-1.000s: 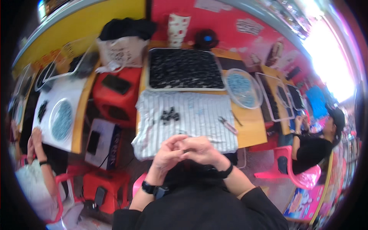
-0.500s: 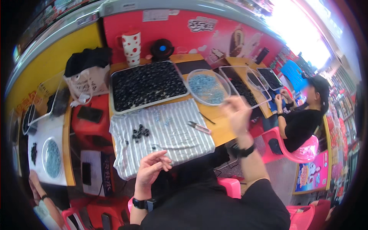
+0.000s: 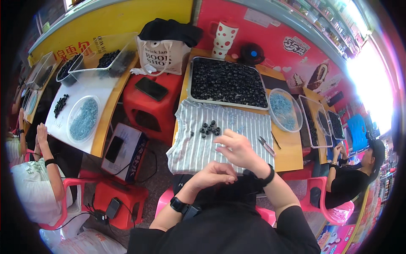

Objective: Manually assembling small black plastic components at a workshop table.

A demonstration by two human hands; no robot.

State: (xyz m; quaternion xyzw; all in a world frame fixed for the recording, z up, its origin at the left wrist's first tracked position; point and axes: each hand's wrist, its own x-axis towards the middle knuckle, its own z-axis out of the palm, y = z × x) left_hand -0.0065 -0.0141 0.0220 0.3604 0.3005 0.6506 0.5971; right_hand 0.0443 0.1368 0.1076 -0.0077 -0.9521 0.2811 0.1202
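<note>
My left hand [image 3: 212,174] is held over the near edge of a striped cloth [image 3: 186,154], fingers curled and tips pressed together; whatever they may hold is too small to make out. Just beyond it, my right hand [image 3: 240,149] hovers with bent fingers apart, and no object shows in it. A small pile of black round beads [image 3: 210,128] lies on the cloth past my fingers. Tiny blue pieces [image 3: 240,128] are scattered beside the pile. Small thread snips [image 3: 266,145] rest on the cloth's right side, near a thin dark stick [image 3: 276,140].
A tray [image 3: 228,105] full of black beads stands behind the cloth. To its right is a clear bowl [image 3: 292,130] of blue pieces. A spotted tumbler [image 3: 224,39] stands behind. On the left, a red stool [image 3: 146,103] bears a phone. People sit at tables on both sides.
The view has turned left. My right hand has come down from the upper right to beside my left hand. The left fingers, spread before, are now curled in.
</note>
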